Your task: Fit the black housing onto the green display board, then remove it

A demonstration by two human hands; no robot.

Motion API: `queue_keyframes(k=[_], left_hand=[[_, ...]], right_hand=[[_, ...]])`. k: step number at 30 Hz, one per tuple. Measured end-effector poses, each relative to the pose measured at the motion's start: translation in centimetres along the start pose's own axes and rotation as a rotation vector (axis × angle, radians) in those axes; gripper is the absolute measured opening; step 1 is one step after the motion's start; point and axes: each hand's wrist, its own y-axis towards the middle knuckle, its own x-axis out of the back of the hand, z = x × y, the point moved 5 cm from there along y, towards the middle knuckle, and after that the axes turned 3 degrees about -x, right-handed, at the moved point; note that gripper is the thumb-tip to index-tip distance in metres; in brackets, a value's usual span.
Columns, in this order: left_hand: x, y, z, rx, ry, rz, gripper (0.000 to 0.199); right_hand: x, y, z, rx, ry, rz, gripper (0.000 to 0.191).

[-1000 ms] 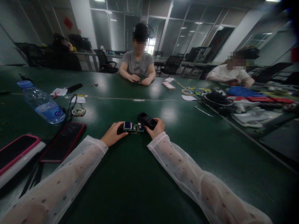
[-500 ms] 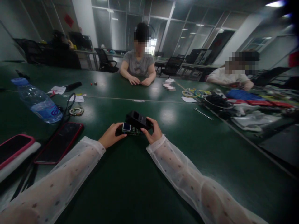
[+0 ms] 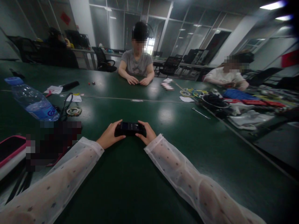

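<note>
A black plastic device housing [image 3: 131, 127], with a small dark screen window at its left and a row of small marks beside it, lies level between my hands over the green table [image 3: 130, 180]. My left hand [image 3: 109, 134] grips its left end, thumb along the near edge and fingers at the far side. On the right end, my right hand [image 3: 147, 133] holds it in the same way. The circuit board with a small screen, seen earlier, is now hidden beneath the housing.
To the left stand a water bottle [image 3: 38, 104], a pink-edged phone [image 3: 12, 149] and a small coil [image 3: 74, 111]. A wrench [image 3: 201, 113] lies right of centre, near heaped cables and bags [image 3: 247, 116]. Two people sit across the table.
The black housing has come down from its tilt over the circuit board and now covers it. My right hand has lowered with it; my left hand has stayed at the left end.
</note>
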Motion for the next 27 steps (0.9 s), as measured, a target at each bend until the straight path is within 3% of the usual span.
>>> queue_keyframes(k=[8, 15, 22, 27], left_hand=[[0.2, 0.1, -0.8, -0.017, -0.004, 0.022, 0.074], [0.3, 0.2, -1.5, 0.002, -0.071, 0.067, 0.052], [0.5, 0.2, -2.1, -0.003, -0.038, 0.096, 0.049], [0.4, 0.2, -2.0, 0.006, -0.041, 0.114, 0.05]], right_hand=[[-0.1, 0.2, -0.3, -0.073, -0.006, 0.033, 0.06], [0.0, 0.2, -0.5, -0.1, 0.105, 0.055, 0.057], [-0.3, 0.1, -0.4, -0.113, 0.175, 0.082, 0.063], [-0.1, -0.1, -0.3, -0.171, 0.127, 0.07, 0.049]])
